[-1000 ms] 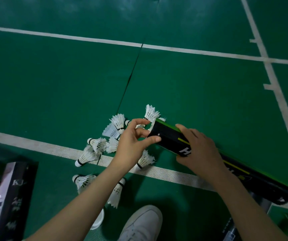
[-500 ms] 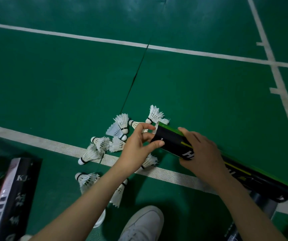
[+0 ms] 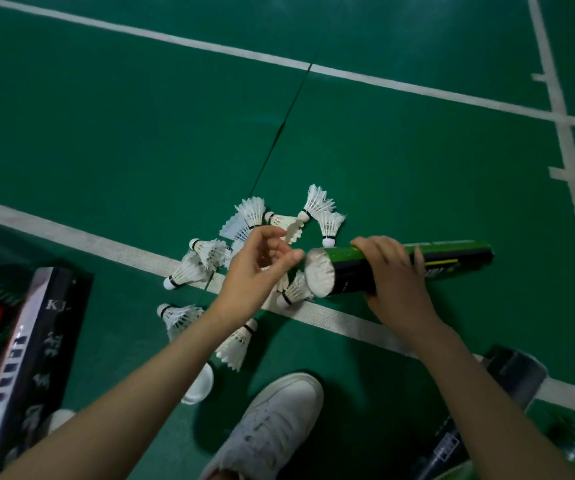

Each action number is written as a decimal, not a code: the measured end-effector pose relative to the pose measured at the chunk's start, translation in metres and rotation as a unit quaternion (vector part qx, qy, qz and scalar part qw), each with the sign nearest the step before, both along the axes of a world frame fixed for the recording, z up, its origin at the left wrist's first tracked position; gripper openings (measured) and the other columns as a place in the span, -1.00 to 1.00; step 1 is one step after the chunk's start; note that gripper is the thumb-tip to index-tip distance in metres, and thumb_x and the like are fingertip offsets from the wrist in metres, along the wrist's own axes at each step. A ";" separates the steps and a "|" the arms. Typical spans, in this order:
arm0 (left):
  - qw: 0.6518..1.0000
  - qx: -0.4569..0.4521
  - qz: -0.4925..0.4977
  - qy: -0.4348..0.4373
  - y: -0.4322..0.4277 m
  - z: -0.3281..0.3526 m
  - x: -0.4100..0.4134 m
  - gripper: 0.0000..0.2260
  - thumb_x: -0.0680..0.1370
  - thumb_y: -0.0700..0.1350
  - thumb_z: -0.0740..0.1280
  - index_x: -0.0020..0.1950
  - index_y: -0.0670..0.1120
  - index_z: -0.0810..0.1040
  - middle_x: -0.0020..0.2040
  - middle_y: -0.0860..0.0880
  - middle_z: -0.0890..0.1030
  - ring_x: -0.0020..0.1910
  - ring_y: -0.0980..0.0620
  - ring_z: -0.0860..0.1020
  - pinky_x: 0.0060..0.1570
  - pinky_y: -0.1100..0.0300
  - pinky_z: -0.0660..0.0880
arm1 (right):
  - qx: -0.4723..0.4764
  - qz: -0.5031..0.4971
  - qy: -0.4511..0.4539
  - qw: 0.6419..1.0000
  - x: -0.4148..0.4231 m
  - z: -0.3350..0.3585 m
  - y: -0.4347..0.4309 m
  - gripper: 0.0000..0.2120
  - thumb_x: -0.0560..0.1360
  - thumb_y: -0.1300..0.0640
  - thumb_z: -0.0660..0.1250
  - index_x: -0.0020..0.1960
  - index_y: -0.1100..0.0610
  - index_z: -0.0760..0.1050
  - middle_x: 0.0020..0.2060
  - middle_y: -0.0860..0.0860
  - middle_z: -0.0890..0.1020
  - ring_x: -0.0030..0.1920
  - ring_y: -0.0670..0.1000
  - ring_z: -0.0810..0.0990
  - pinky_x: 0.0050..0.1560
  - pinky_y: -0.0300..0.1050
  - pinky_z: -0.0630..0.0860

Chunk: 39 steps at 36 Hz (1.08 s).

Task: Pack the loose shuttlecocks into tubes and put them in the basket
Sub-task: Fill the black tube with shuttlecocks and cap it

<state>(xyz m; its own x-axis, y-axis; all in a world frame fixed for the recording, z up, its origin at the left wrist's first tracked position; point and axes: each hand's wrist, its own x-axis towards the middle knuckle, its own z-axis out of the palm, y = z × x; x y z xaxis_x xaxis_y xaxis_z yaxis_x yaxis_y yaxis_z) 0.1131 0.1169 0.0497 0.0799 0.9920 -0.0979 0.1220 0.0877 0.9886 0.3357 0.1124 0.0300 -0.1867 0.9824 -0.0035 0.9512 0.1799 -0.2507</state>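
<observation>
**Tube mouth swung round to face me, left hand off it**

Compared with 1 second ago, the green tube (image 3: 459,254) has been turned. Then its open end pointed away and up-left, dark, with the left hand pressed against the rim. Now it is roughly level, just above the green floor (image 3: 106,133), and its mouth (image 3: 319,275) faces me and shows white inside. I take that white for feathers of a shuttlecock already seated near the rim, but I cannot be sure.

The right hand (image 3: 393,275) wraps the tube just behind the mouth, with the thumb under it and the other digits clamped over the top. The left hand (image 3: 262,268) has drawn back to just beside the mouth. Its fingers (image 3: 275,232) are loosely curled and apart, and I see nothing held between them.

My reading is that 1 insertion has just finished and the left hand is free for the next pick. About 10 loose shuttlecocks (image 3: 317,202) lie scattered on the floor under and beyond that hand, the nearest touching the tube's rim area, so plenty of packing remains.

A white cap (image 3: 199,386) sits near my white shoe (image 3: 268,427). A black box (image 3: 19,358) lies at the left and another dark tube (image 3: 514,372) at the lower right. I cannot tell whether the dark mesh with red at the far left is the basket.
</observation>
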 end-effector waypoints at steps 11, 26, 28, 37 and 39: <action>0.911 -0.005 -0.160 0.380 -0.033 -0.039 -0.064 -0.86 0.48 -0.17 0.40 0.00 -0.08 0.51 -0.04 0.00 0.50 -0.07 0.03 0.53 -0.08 0.22 0.49 | -0.070 0.077 -0.068 0.992 -0.025 -0.006 -0.017 -0.36 0.48 0.24 0.29 0.48 -0.04 0.15 0.42 0.00 0.27 0.46 0.07 0.14 0.44 0.30 -0.02; 0.760 -0.108 -0.305 0.564 -0.065 -0.051 -0.119 -0.48 0.41 0.02 0.47 0.29 -0.11 0.41 0.25 -0.15 0.42 0.18 -0.11 0.44 0.15 0.08 0.43 | -0.046 0.108 -0.028 0.993 -0.035 0.004 -0.032 -0.46 0.43 0.01 0.11 0.37 0.14 0.40 0.24 0.18 0.50 0.31 0.22 0.42 0.31 0.46 0.16; 0.746 -0.124 -0.309 0.577 -0.067 -0.064 -0.118 -0.39 0.39 0.06 0.48 0.34 -0.11 0.35 0.31 -0.16 0.36 0.26 -0.15 0.37 0.21 0.04 0.40 | -0.081 0.101 -0.059 0.990 -0.038 0.000 -0.030 -0.44 0.48 0.14 0.23 0.47 0.06 0.24 0.37 0.11 0.37 0.42 0.13 0.27 0.40 0.33 0.04; 0.758 -0.129 -0.265 0.581 -0.102 -0.100 -0.123 -0.19 0.35 0.15 0.48 0.44 -0.09 0.15 0.34 -0.15 0.25 0.33 -0.17 0.24 0.28 -0.06 0.37 | -0.115 0.129 -0.112 0.978 -0.055 -0.008 -0.022 -0.33 0.50 -0.01 0.32 0.50 -0.05 0.06 0.42 0.02 0.26 0.45 0.08 0.16 0.43 0.23 0.03; 0.794 -0.126 -0.225 0.551 -0.103 -0.097 -0.123 -0.30 0.40 0.10 0.44 0.40 -0.12 0.20 0.29 -0.14 0.32 0.27 -0.14 0.31 0.21 0.00 0.40 | -0.111 0.128 -0.103 0.980 -0.057 -0.007 -0.020 -0.33 0.48 0.00 0.31 0.49 -0.04 0.08 0.41 0.02 0.27 0.43 0.08 0.18 0.43 0.22 0.03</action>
<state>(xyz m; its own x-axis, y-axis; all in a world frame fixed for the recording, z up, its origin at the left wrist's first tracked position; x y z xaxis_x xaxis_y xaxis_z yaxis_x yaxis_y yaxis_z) -0.0101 0.0138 -0.0469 0.1492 0.8250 -0.5451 0.9753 -0.0321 0.2184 0.2783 0.0920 0.0231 -0.4000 0.8740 -0.2758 0.9165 0.3823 -0.1177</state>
